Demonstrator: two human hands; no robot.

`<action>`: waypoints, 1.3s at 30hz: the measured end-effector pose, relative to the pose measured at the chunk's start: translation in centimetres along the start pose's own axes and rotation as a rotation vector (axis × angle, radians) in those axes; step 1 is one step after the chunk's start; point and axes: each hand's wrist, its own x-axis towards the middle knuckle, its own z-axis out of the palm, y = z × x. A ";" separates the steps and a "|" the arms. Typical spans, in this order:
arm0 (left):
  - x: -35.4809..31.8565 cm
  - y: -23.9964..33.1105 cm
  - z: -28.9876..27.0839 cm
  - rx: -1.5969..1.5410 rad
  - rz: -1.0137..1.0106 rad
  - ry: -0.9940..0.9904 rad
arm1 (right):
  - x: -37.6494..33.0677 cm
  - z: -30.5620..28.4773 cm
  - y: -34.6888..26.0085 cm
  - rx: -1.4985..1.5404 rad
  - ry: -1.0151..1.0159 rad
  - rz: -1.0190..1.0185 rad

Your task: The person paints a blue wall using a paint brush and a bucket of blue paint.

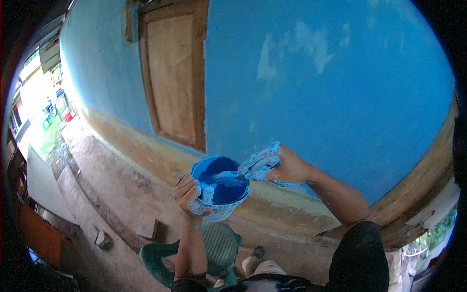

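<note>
My left hand (pixel 190 195) grips the near left side of a small round bucket (pixel 203 166), fingers at its rim. Deep blue paint (pixel 231 192) shows inside, and pale blue drips coat the bucket's outside. Thickly smeared with light blue paint, my right hand (pixel 266 164) is closed round a paintbrush (pixel 227 176). Its handle is mostly hidden by the fingers. The paint-covered bristles reach over the bucket's opening; whether they touch the paint I cannot tell. Beyond both hands stands a blue wall (pixel 331 112) with paler, patchy spots.
A green plastic chair (pixel 220 243) stands below the bucket, close to my legs. A brown wooden door or shutter (pixel 172 73) is set in the wall. On the concrete floor (pixel 112 180) lie a block (pixel 147 228) and a smaller chunk (pixel 102 239).
</note>
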 end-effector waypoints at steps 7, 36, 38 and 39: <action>1.7 0.2 4.7 -0.126 0.049 -0.018 | -2.4 -5.1 -3.2 -0.165 0.192 -0.268; 17.0 0.6 28.9 0.005 0.180 -0.114 | -6.7 -31.6 -0.1 -1.687 0.826 -0.302; 17.1 0.7 28.6 -0.133 -0.079 -0.334 | -8.1 -29.6 2.6 -1.735 0.608 0.065; 17.0 0.8 28.5 -0.124 -0.102 -0.359 | -9.2 -27.9 3.9 -1.527 0.580 0.078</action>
